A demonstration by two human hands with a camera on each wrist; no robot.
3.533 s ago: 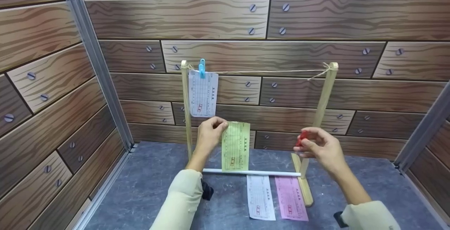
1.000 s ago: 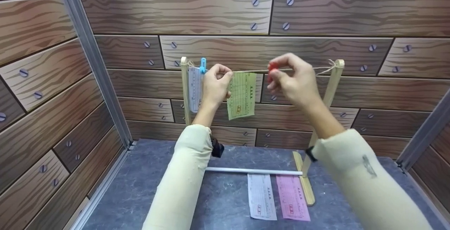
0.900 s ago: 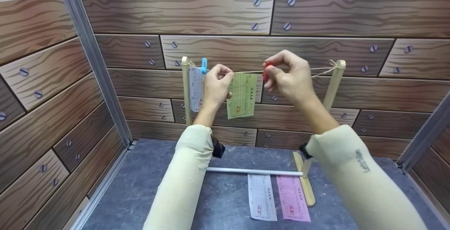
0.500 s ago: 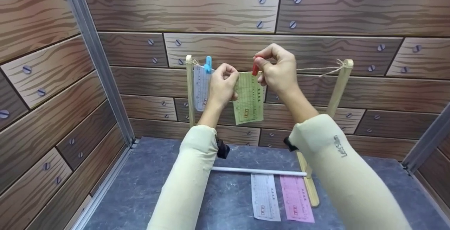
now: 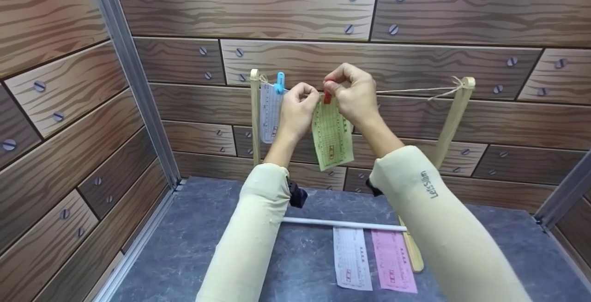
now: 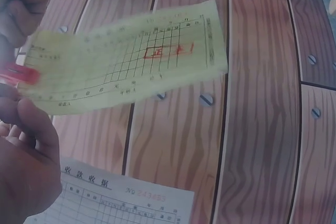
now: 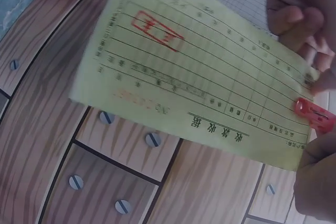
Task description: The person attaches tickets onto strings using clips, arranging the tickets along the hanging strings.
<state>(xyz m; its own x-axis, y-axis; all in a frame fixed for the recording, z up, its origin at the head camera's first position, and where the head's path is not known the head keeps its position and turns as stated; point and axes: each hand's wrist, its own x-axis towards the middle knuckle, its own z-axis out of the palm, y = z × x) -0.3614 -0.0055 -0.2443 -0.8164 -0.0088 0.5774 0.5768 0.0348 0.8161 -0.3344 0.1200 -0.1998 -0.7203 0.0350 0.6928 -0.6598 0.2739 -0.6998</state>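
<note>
My left hand [image 5: 298, 110] pinches the top left corner of a yellow-green receipt slip [image 5: 332, 135] up at the string [image 5: 406, 90]. Just beside it, my right hand [image 5: 358, 94] pinches a red clothespin [image 5: 327, 94], whose tip lies over the slip's top edge. In the right wrist view the red clothespin [image 7: 315, 115] overlaps the slip's end. Left of my hands, a blue clothespin [image 5: 280, 83] holds a white receipt slip [image 5: 270, 115] on the string. My left hand partly covers that white slip.
The string runs between two wooden posts [image 5: 455, 119], joined low down by a white rod [image 5: 341, 223]. On the dark grey tabletop [image 5: 194, 242] lie another white slip [image 5: 352, 260] and a pink slip [image 5: 394, 260]. A wood-patterned wall [image 5: 258, 9] stands behind.
Both hands have risen to the string, the left bringing the green slip up from low down. My right hand has carried the red clothespin leftward onto the slip's top edge.
</note>
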